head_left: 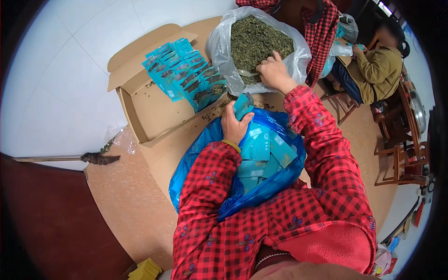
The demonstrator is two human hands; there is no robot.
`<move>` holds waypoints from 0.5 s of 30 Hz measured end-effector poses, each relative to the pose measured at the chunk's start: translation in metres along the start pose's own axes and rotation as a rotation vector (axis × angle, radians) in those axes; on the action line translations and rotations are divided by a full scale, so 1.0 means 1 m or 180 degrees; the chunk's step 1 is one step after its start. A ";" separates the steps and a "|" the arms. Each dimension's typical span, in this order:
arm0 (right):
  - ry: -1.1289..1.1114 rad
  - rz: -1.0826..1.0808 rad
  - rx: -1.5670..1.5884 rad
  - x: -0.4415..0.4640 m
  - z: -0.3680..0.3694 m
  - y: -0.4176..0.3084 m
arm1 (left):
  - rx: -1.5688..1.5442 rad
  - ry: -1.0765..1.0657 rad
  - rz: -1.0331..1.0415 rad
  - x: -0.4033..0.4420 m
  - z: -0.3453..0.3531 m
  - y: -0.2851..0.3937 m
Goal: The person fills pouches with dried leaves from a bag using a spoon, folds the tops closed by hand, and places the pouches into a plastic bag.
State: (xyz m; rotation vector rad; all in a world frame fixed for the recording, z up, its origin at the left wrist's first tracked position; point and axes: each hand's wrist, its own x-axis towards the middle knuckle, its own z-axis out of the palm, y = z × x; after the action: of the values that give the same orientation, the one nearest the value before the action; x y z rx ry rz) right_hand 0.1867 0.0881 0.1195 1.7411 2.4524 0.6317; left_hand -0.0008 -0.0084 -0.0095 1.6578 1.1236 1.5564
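Observation:
My left hand [234,122] grips a small teal packet [242,106], held upright above a blue plastic bag [189,163]. Many flat teal packets [266,147] lie inside that bag. My right hand [275,73] is at the near edge of a clear plastic bag [221,44] full of dried green leaves [256,42]. Its fingers are bent around something pale, perhaps a scoop, at the leaves; what it holds is mostly hidden. Left of the leaves, rows of filled teal packets [182,70] stand in an open cardboard box [163,114].
Loose leaf bits lie on the cardboard [161,158] between box and bags. Another person [380,70] sits at the upper right, hands near teal packets. Wooden chairs [396,165] stand at the right, a brush [100,158] lies at the left, and a yellow object [145,270] is at the bottom.

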 end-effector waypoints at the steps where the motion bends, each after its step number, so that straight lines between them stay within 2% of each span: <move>1: -0.0093 -0.0129 -0.0255 0.002 0.006 0.001 | 0.0032 0.0019 0.0029 0.000 0.000 -0.002; 6: 0.0108 0.0001 0.0175 -0.011 0.000 -0.003 | -0.0086 -0.0006 0.0000 -0.002 0.000 -0.006; 9: 0.0117 0.0226 0.1134 -0.014 0.001 -0.004 | -0.0081 0.0010 0.0082 0.000 -0.001 -0.003; 13: -0.0091 0.0223 0.1652 -0.012 0.003 -0.005 | -0.0030 0.0072 0.0117 0.000 0.000 0.000; 15: -0.0058 0.0345 0.1341 -0.005 0.000 -0.002 | -0.0029 0.0087 0.0099 0.000 0.001 0.001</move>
State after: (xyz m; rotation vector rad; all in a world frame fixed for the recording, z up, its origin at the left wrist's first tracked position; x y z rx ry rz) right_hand 0.1871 0.0826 0.1179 2.0155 2.6356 0.1020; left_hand 0.0002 -0.0086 -0.0088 1.6600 1.1080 1.6059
